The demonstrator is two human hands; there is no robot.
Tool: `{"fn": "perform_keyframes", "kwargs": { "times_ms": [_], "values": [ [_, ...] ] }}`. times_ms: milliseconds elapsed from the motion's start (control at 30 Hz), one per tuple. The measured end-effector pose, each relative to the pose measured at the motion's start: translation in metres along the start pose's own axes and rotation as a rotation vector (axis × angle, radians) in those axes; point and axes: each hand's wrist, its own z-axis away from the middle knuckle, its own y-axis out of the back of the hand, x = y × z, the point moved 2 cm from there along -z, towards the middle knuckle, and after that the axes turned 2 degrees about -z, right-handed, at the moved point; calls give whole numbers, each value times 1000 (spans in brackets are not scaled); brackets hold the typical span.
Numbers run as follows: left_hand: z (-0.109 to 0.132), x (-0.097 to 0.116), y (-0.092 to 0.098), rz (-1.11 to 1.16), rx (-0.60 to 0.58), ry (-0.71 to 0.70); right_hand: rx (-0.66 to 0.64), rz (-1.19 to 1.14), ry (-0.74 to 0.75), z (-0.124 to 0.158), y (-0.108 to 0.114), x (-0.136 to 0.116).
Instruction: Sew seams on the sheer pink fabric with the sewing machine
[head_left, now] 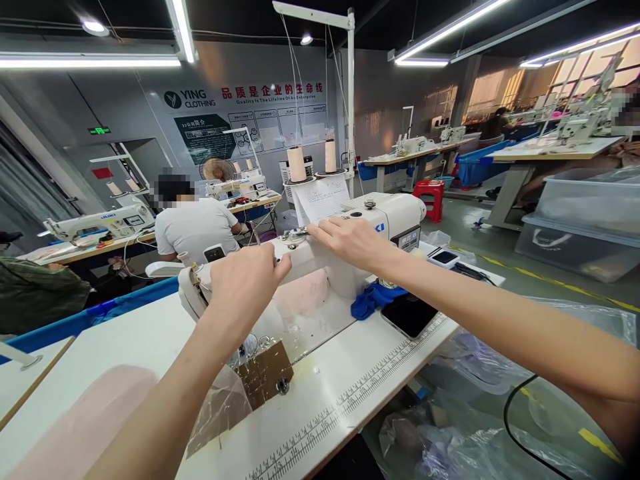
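A: Where's the sewing machine?
B: On the white tabletop (320,427), straight ahead of the wearer. The sewing machine (305,261) has its arm running across the middle of the view, both hands up at it.

A: Left hand?
B: Left hand (245,277) is at the needle end, back of the hand up, fingers curled, thumb out toward the right. Can't tell if it pinches anything; the fingertips are hidden.

A: Right?
B: Right hand (345,240) lies across the top of the arm, palm down, fingertips at the small metal fittings (295,233). Grip unclear; any thread there is too fine to make out.

A: Around the machine?
B: Two thread cones (297,165) behind it, under the thread stand (351,100). Handwritten paper (323,200) hangs just below them.

A: On the table?
B: Phone (411,315) near the right end, blue cloth (373,300) just beside it. Brown plate (265,377) on the near side of the machine, metal bobbin-like part (283,385) at its edge. Ruler scale (345,400) along the near edge. Pale pink fabric (85,420) at left.

A: Anyone else?
B: Co-worker in a white shirt (195,227) beyond, back to us.
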Motion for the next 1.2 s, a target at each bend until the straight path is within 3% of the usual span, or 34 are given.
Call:
{"fn": "perform_keyframes", "kwargs": {
  "times_ms": [267,367,467,667,800,933,1067,1200],
  "values": [
    [-1,-2,0,20,-7,9,32,-25,-11,-1,3,3],
    [9,-2,2,45,-32,30,136,-52,-31,17,3,-1],
    [30,-3,-4,102,-133,14,185,-168,-4,45,-6,-23],
    [84,-18,-51,270,-442,-12,-239,-433,49,92,-52,-87],
    [111,-35,-88,346,-524,82,-385,-461,-38,99,-72,-101],
    [122,-46,-111,467,-520,171,-324,-584,-97,91,-59,-118],
    [124,-52,-122,611,-472,228,-203,-903,-40,79,-34,-166],
    [123,-58,-131,785,-438,284,-131,-948,59,69,-24,-204]
  ]
}}
